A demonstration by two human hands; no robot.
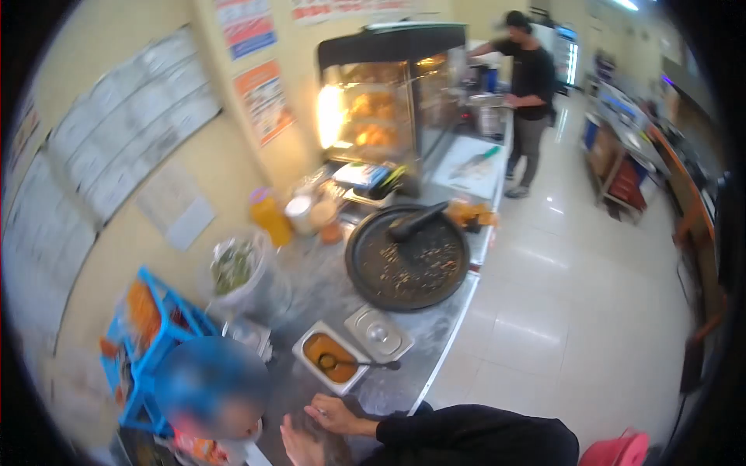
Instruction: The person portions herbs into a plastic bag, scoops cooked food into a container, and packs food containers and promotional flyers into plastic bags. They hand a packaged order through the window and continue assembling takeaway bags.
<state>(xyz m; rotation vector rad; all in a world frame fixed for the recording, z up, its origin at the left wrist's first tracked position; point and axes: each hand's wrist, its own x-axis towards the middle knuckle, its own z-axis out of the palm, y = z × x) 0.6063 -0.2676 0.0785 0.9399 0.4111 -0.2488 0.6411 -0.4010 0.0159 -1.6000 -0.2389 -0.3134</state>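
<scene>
My right hand [334, 414] comes in from a black sleeve at the bottom of the head view. Its fingers are curled together, with a small pale bit at the fingertips that I cannot make out. Beside it, my left hand [301, 444] is held with fingers stretched out, and nothing shows in it. Both hands are over the near end of the steel counter. Just beyond them sits a metal food pan [347, 384] of orange-brown sauce, a black ladle [361, 364] resting in it. Its metal lid [378, 332] lies alongside.
A large dark stone mortar [373, 272] with a pestle [418, 221] stands farther along. Left are a plastic-lined tub of greens [235, 268], a blue rack [159, 303] and a blurred blue round shape [206, 380]. A lit display cabinet [412, 101] and another person [528, 78] are beyond.
</scene>
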